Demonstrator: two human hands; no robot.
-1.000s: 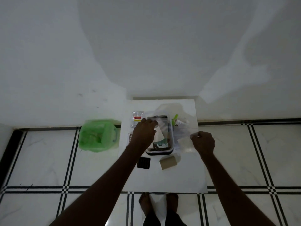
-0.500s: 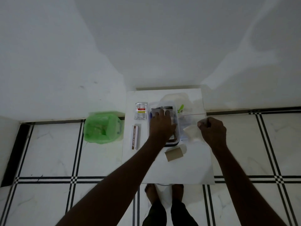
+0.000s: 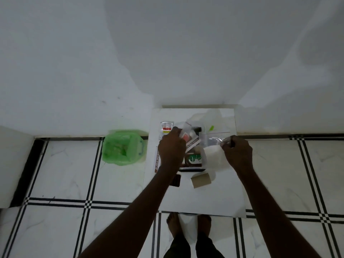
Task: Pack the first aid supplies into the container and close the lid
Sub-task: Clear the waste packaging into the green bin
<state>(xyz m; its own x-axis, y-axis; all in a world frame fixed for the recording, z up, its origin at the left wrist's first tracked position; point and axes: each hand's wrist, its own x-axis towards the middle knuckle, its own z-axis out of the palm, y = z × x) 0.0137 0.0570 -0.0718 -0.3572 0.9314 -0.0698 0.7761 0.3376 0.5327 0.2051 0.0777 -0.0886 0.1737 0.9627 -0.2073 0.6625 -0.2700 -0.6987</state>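
While the left hand [image 3: 172, 146] pinches a clear packet [image 3: 183, 127] above the container [image 3: 193, 169], packing continues. Right hand [image 3: 237, 152] clamps a plastic bag [image 3: 214, 138], apparently keeping it clear.

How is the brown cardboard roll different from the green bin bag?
The cardboard roll is brown, small and lies on the white table. The green bin bag is much bigger, see-through green and sits on the tiled floor left of the table. Neither hand touches either one.
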